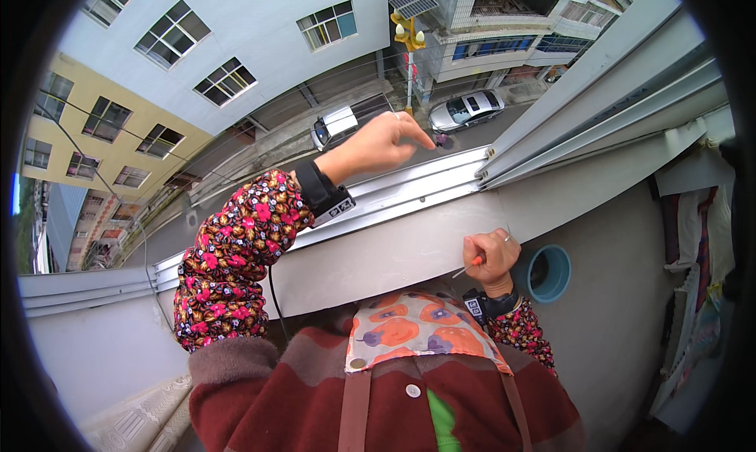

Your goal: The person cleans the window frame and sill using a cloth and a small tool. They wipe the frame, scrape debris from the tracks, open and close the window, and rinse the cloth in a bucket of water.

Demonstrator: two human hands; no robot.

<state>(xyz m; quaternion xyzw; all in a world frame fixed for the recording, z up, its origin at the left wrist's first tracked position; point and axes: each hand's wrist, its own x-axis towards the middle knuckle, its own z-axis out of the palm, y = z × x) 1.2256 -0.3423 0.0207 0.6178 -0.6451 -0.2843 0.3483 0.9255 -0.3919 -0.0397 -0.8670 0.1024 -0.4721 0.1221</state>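
Observation:
My left hand [374, 146] reaches out over the window's metal track [394, 190]. Its index finger points to the right, the thumb apart below it, and no object shows in it. Closer to my body, my right hand [492, 257] is closed in a fist above the pale window sill [378, 267]. Out of that fist sticks what looks like a screwdriver [477, 261], with an orange handle end and a thin metal shaft pointing down to the left. Most of its handle is hidden by my fingers.
A blue bucket [549, 273] stands right of my right hand. Sliding window frames [598, 90] rise at the right. Beyond the track is a drop to a street with a silver car [467, 111] and a white vehicle [335, 127]. A black cable [274, 294] hangs over the sill.

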